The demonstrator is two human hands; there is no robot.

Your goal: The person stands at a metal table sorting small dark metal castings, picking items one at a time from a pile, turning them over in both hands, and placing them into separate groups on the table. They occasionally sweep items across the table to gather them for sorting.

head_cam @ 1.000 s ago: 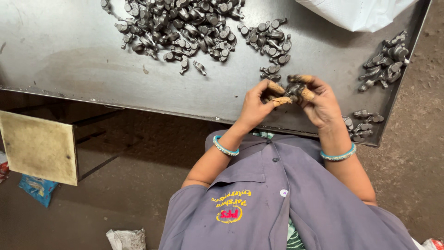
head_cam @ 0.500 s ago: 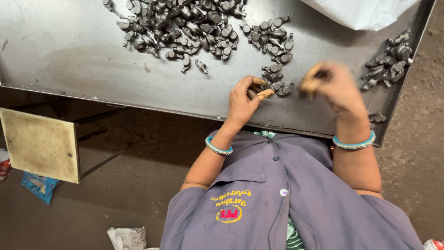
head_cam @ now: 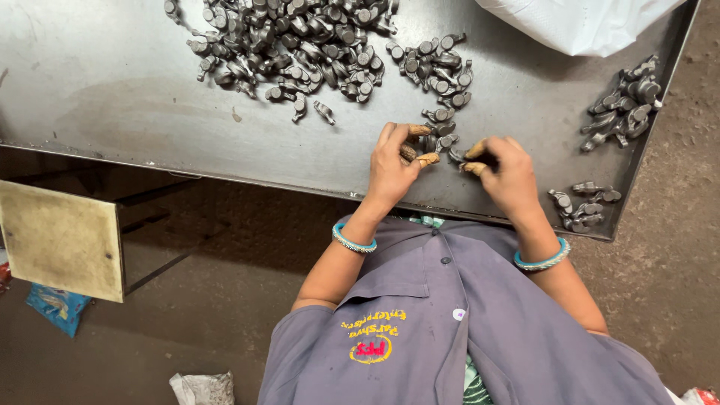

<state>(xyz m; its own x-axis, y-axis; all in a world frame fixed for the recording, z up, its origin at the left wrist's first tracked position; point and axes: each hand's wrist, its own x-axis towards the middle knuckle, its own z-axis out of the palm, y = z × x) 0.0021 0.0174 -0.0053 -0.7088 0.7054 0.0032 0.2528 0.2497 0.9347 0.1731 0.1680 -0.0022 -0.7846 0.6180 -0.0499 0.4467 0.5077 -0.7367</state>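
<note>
My left hand rests on the grey metal table near its front edge. Its fingertips wear tan caps and pinch a small dark metal part. My right hand, also with tan fingertip caps, is curled just to the right, its fingertips at a few loose metal parts. Something dark sits between its thumb and finger, and I cannot tell whether it grips a part. Both wrists wear turquoise bangles.
A large heap of the same metal parts lies at the table's far side. Smaller groups sit at the right edge and the front right corner. A white bag lies at the back right. A yellowish board stands left below the table.
A second ago both hands were together on one part at the table's front edge. The right hand then swung out to the right, and it is now back beside the left hand.
</note>
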